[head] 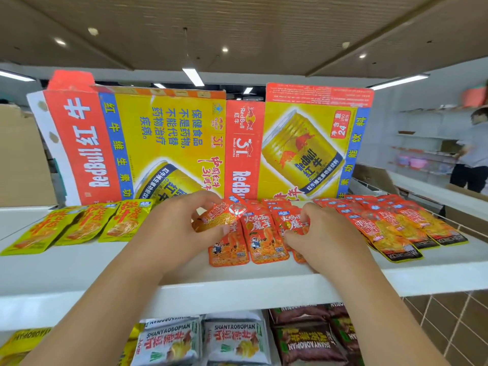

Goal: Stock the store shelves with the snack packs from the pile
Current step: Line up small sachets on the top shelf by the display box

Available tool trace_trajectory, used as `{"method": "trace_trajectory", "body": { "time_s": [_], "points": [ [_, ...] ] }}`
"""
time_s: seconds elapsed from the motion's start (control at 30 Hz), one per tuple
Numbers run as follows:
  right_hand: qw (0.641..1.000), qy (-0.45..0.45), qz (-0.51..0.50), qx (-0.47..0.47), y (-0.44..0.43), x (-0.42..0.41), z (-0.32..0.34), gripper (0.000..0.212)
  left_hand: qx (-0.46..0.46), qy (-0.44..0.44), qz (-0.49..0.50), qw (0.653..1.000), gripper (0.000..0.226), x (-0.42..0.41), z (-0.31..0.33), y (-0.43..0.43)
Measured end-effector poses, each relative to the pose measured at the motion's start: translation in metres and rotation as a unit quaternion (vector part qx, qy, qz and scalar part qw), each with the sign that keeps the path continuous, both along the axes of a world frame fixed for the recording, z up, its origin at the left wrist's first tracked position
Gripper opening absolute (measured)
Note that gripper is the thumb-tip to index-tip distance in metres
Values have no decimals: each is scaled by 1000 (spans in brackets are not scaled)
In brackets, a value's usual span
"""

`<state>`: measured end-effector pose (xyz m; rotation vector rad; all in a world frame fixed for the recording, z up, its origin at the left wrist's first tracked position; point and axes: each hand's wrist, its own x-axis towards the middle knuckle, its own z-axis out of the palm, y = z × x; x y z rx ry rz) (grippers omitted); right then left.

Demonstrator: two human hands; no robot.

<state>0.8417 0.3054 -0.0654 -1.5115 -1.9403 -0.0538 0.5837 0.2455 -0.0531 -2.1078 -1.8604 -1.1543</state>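
The left grip [182,225] pinches an orange pack [219,217]; the right grip [319,233] clamps a shelved pack [291,222]. Slick foil may slip, knocking the neat row [261,240] crooked.

I count three yellow packs [87,224] at the left of the shelf [79,262], one orange pack [219,216] pinched in my left fingers [195,200], three front-row packs [264,241] before me, the third gripped by my right fingers [307,211], and two white packs [232,339] below.

White shelf [79,270]: yellow packs [87,223], orange packs [264,239], cardboard [163,143].
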Motion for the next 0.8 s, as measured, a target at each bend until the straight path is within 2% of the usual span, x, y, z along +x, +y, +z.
{"method": "trace_trajectory", "body": {
  "time_s": [0.8],
  "points": [
    [999, -31, -1, -24, 5, -3, -2, 43, -19, -2, 5, 1000, 41, 2, 0, -4]
  ]
}}
